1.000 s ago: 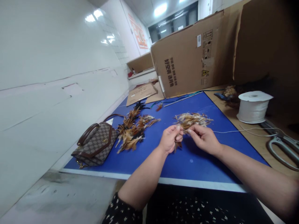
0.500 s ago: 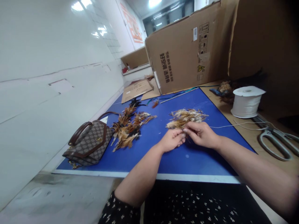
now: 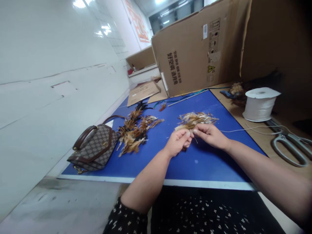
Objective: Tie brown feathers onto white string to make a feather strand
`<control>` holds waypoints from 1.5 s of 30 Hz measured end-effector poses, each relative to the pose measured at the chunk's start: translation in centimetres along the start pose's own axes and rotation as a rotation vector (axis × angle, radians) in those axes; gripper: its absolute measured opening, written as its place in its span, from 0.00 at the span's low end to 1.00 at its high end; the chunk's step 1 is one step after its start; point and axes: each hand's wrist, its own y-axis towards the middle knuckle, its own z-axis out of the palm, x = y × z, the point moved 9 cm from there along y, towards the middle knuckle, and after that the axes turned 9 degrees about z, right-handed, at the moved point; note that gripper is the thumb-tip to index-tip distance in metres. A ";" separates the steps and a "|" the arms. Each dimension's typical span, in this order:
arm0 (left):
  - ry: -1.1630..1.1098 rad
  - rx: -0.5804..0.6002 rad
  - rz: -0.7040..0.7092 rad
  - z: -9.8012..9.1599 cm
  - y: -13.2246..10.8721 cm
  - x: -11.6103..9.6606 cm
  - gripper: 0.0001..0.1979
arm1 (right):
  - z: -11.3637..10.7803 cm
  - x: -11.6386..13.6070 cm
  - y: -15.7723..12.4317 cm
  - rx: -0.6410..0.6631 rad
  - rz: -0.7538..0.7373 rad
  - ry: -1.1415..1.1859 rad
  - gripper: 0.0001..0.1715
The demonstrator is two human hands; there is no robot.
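Note:
My left hand [image 3: 177, 143] is closed in a pinch, with a brown feather [image 3: 184, 149] tip showing beneath its fingers. Thumb and fingertips of my right hand [image 3: 211, 136] pinch a thin white cord [image 3: 234, 131], and a short loose end hangs between the two hands. Their fingertips almost meet; the exact point of grip is too small to make out. Just beyond them lies a pile of cream and brown feathers [image 3: 198, 119]. The cord trails right across the blue tabletop [image 3: 151, 165] toward a white spool [image 3: 258, 106].
Large scissors [image 3: 289, 146] lie at the right, near the spool. More brown and black feathers [image 3: 133, 138] spread over the left side, against a patterned handbag [image 3: 96, 148]. A big cardboard box [image 3: 192, 55] stands at the back, with flat cardboard [image 3: 142, 93] beside it.
My hands have parted slightly at the fingertips, and the short cord end between them shows more clearly. The whole view has shifted a little.

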 end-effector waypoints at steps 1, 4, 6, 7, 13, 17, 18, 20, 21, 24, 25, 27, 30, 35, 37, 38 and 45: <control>0.003 -0.031 0.009 -0.3 0.2 0.0 0.26 | 0.2 -0.1 0.0 -0.009 -0.005 -0.009 0.30; 0.029 -0.094 0.012 -1.0 0.5 0.3 0.27 | 0.8 -0.3 -0.3 -0.025 -0.030 -0.047 0.26; 0.047 -0.126 0.000 -1.3 0.6 0.6 0.27 | 1.0 -0.2 -0.4 -0.033 -0.052 -0.084 0.24; 0.056 -0.140 -0.007 -1.4 0.6 0.8 0.27 | 1.1 -0.1 -0.5 -0.034 -0.065 -0.103 0.23; 0.086 -0.211 -0.025 -2.1 0.6 2.0 0.26 | 1.7 0.6 -0.9 -0.020 -0.132 -0.203 0.20; 0.068 -0.239 -0.006 -2.2 0.7 1.7 0.28 | 1.5 0.5 -1.1 -0.098 -0.101 -0.245 0.15; 0.059 -0.245 0.002 -2.2 0.7 1.5 0.28 | 1.3 0.4 -1.2 -0.130 -0.087 -0.251 0.13; 0.037 -0.252 0.017 -2.0 0.7 1.2 0.29 | 1.0 0.2 -1.3 -0.182 -0.067 -0.255 0.16; 0.027 -0.253 0.022 -1.9 0.7 1.0 0.28 | 0.9 0.0 -1.3 -0.198 -0.063 -0.254 0.21; 0.002 -0.252 0.024 -1.7 0.6 1.0 0.27 | 1.0 -0.3 -1.4 -0.202 -0.074 -0.248 0.30; -0.004 -0.251 0.024 -1.7 0.6 1.0 0.27 | 1.0 -0.4 -1.4 -0.195 -0.080 -0.244 0.32; -0.012 -0.245 0.022 -1.7 0.6 1.1 0.26 | 1.1 -0.6 -1.3 -0.182 -0.094 -0.231 0.32; -0.018 -0.234 0.018 -1.7 0.6 1.2 0.25 | 1.2 -0.7 -1.2 -0.166 -0.115 -0.205 0.31; -0.024 -0.218 0.009 -1.7 0.5 1.3 0.24 | 1.3 -1.0 -1.0 -0.150 -0.120 -0.180 0.30; -0.027 -0.212 0.009 -1.7 0.5 1.2 0.25 | 1.3 -1.1 -1.0 -0.144 -0.120 -0.173 0.29; -0.026 -0.210 0.010 -1.6 0.5 1.2 0.25 | 1.4 -1.1 -0.9 -0.142 -0.121 -0.171 0.29; -0.027 -0.216 0.016 -1.9 0.8 1.0 0.27 | 1.4 -0.8 -1.2 -0.154 -0.080 -0.200 0.32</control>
